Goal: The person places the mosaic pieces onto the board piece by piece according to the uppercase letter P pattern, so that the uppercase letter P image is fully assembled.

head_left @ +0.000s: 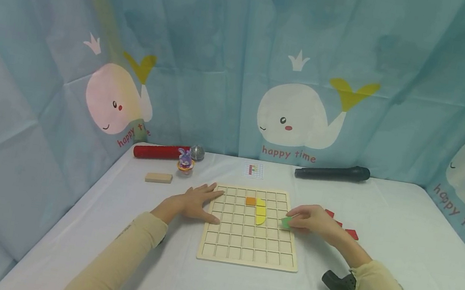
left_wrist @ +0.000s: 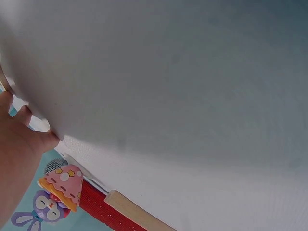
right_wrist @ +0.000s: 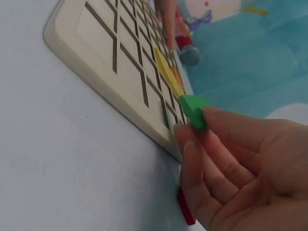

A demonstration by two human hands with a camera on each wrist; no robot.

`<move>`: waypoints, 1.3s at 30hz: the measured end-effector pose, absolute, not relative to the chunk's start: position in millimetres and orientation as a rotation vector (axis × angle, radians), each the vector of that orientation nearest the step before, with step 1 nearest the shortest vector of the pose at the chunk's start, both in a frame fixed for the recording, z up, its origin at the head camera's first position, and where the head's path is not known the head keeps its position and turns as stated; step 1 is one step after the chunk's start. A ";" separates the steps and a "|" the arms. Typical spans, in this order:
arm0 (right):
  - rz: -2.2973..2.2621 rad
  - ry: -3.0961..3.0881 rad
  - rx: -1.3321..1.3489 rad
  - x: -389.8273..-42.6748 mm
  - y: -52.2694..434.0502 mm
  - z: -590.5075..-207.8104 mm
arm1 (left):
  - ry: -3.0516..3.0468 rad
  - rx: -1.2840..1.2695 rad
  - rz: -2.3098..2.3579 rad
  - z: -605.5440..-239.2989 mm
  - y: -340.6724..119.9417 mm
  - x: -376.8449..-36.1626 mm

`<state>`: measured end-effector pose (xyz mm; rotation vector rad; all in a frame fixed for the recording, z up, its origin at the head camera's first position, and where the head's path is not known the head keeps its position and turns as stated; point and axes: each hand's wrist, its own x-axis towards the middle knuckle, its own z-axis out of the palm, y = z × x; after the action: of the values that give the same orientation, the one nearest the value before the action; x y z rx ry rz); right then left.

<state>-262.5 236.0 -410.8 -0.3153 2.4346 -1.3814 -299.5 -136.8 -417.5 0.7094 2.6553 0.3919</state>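
A pale wooden grid board (head_left: 245,256) lies on the white table. One orange square tile (head_left: 250,201) sits in a cell near its top, beside a column of yellow tiles (head_left: 261,211), the lowest with a rounded edge. My right hand (head_left: 315,222) pinches a green tile (right_wrist: 193,109) between thumb and fingers over the board's right edge. On the opposite side, my left hand (head_left: 197,201) rests with spread fingers on the board's left edge. Several red tiles (head_left: 352,234) lie just right of the right hand, partly hidden behind it.
A red microphone (head_left: 160,152), a purple rabbit toy (head_left: 185,160) and a wooden block (head_left: 158,177) lie at the back left. Behind the board is a small grid card (head_left: 253,170). A black microphone (head_left: 333,172) lies back right; a black curved object (head_left: 338,282) is by the right sleeve.
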 end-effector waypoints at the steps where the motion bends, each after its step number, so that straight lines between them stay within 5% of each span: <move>1: -1.368 2.446 -0.302 -262.6 233.7 -411.2 | 2.654 0.708 0.392 -417.6 -136.9 -299.4; 39: -1.413 2.386 -0.227 -269.8 160.2 -410.9 | 2.663 0.715 0.393 -417.0 -136.7 -301.4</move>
<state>-269.8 160.2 -410.9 -0.2273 2.3859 -1.4133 -301.4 -136.7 -417.0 0.7145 2.6625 0.3934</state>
